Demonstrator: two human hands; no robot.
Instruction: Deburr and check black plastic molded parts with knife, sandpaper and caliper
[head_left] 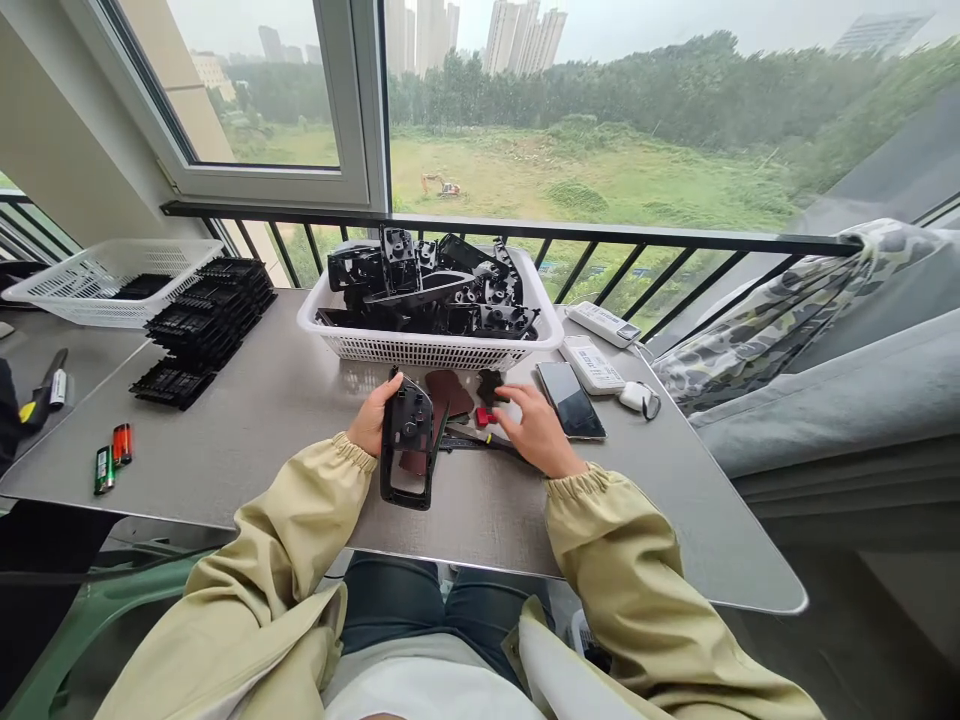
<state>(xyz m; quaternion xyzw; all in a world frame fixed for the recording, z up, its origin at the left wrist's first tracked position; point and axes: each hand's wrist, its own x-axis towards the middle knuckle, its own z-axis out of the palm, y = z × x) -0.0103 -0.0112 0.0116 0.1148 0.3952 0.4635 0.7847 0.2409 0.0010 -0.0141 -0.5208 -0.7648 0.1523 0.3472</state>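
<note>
My left hand (368, 418) is closed on the upper left edge of a black plastic housing (411, 430), held upright over the table's front half. The housing has a rectangular opening at its lower end. To its right, my right hand (541, 430) hovers with thumb and fingers apart. Close to those fingertips are a small red piece (484, 416) and a dark crumpled piece (490, 386). Dark red-brown sheets (450, 393), possibly sandpaper, lie behind the housing. A thin dark tool with a yellow mark (487, 439) lies partly beneath my right hand.
A white basket (427, 350) heaped with black plastic parts (442, 285) stands at the back. On the right lie a phone (570, 400), white boxes (592, 364) and an earbud case (637, 398). Leftward are stacked black parts (210, 320), another basket (112, 285) and two lighters (122, 443).
</note>
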